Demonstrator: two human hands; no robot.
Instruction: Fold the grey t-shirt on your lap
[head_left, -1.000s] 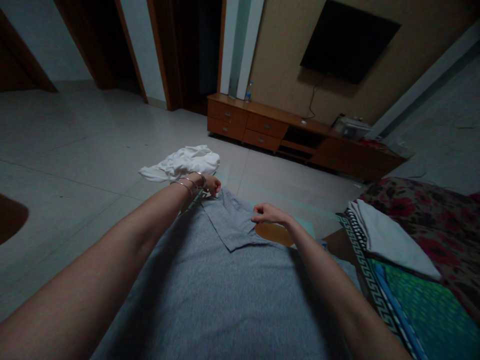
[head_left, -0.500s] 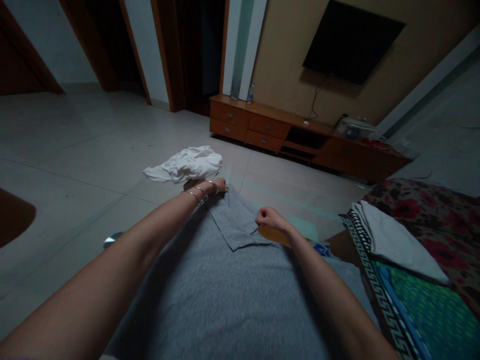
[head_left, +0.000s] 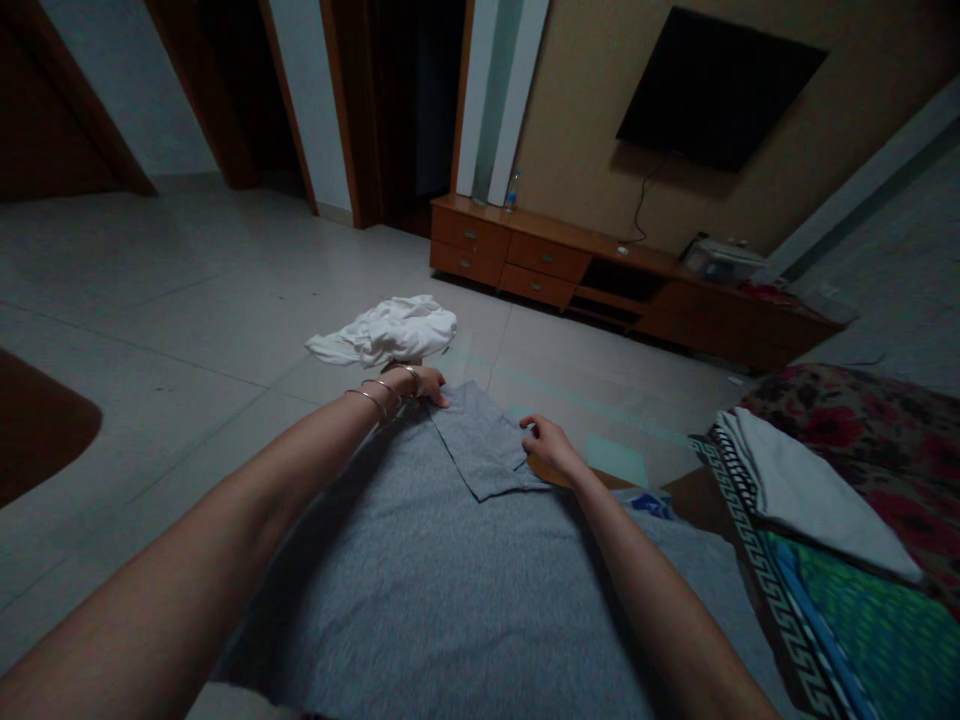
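Note:
A grey garment lies spread out in front of me, with a folded-over part at its far end. My left hand, bangles on the wrist, pinches the far left corner of that fold. My right hand grips the fold's right edge. A crumpled white cloth lies just beyond my left hand.
A folded white cloth rests on a green and blue patterned blanket at the right, beside a floral cover. A wooden TV cabinet with a bottle stands at the far wall. Tiled floor stretches left.
The view has shifted a little to the right. Both hands have stayed on the far end of the grey garment, the right hand pressing lower on the fold.

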